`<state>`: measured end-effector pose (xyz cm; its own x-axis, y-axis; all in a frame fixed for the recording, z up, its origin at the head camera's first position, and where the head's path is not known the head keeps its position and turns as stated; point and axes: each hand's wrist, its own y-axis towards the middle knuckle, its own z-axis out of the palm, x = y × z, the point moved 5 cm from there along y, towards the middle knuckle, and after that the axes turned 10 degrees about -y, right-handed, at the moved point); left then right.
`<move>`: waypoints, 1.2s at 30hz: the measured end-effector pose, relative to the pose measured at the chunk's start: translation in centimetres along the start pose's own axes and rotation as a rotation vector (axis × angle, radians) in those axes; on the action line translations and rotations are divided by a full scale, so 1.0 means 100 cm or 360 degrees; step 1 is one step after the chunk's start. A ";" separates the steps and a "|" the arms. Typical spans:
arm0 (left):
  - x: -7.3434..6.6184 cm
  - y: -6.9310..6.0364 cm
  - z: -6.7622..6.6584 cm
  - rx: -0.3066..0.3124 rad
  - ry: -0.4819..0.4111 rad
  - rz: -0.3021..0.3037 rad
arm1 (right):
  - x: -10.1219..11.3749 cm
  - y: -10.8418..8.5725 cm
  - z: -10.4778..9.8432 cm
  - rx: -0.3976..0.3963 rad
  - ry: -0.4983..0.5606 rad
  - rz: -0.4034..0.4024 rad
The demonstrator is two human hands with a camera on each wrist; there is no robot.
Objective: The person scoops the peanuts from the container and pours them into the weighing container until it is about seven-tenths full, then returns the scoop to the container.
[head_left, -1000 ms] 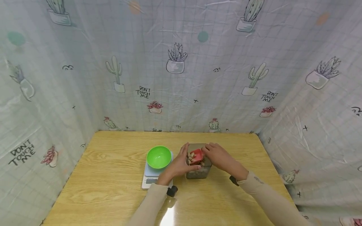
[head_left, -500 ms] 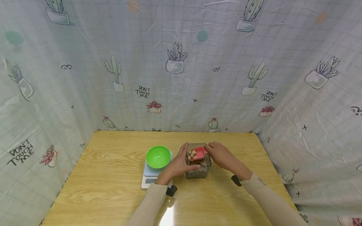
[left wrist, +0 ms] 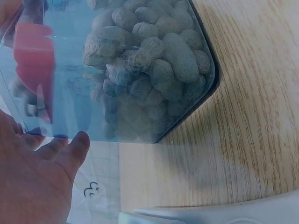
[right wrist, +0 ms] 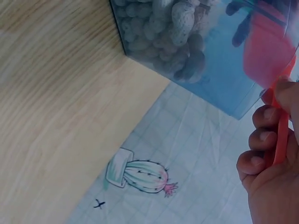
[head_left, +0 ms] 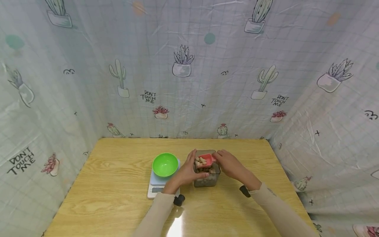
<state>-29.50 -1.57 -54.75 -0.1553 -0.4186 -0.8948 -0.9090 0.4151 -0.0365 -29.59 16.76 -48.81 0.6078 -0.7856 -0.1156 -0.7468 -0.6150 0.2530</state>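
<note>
My right hand (head_left: 231, 163) grips the handle of a red scoop (head_left: 209, 159), its fingers curled round it in the right wrist view. Several unshelled peanuts (head_left: 201, 161) lie in the scoop, which is in the upper part of a clear, grey-tinted container (head_left: 206, 182). More peanuts (left wrist: 159, 60) fill the lower part of that container, seen through its wall in the left wrist view. My left hand (head_left: 186, 171) holds the container from the left, thumb along the near side and fingers at the far left side.
A green bowl (head_left: 165, 165) stands on a white kitchen scale (head_left: 151, 194) just left of the container, close to my left forearm. Both stand on a wooden table (head_left: 112, 184). A curtain (head_left: 177, 121) printed with cacti hangs behind the table and at its sides.
The scoop has risen from among the peanuts and tipped from steep to nearly level, carrying several of them. My left hand has kept its place on the container.
</note>
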 end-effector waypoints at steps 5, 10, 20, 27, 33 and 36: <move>-0.002 0.000 -0.002 0.0001 -0.0020 0.0011 | -0.004 -0.006 -0.001 -0.0062 0.0072 0.0048; -0.005 0.000 -0.001 -0.0001 -0.0027 0.0008 | -0.007 -0.012 -0.002 -0.0144 0.0148 0.0081; -0.009 -0.001 -0.002 0.0018 0.0022 -0.0016 | -0.012 -0.017 -0.012 -0.0314 0.0062 0.0076; -0.021 -0.003 -0.009 -0.0035 0.0074 0.0053 | -0.017 -0.015 -0.024 -0.0375 -0.0020 0.0055; -0.036 -0.014 -0.025 -0.0104 0.0070 0.0179 | -0.020 -0.010 -0.036 -0.0395 -0.0019 0.0063; -0.042 -0.021 -0.035 -0.0146 0.0070 0.0205 | -0.019 -0.008 -0.040 -0.0403 -0.0001 0.0052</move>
<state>-28.30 -3.48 -49.42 -0.2876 -0.4024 -0.8691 -0.9117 0.3931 0.1197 -29.08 19.02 -44.90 0.5842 -0.8050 -0.1039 -0.6746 -0.5527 0.4894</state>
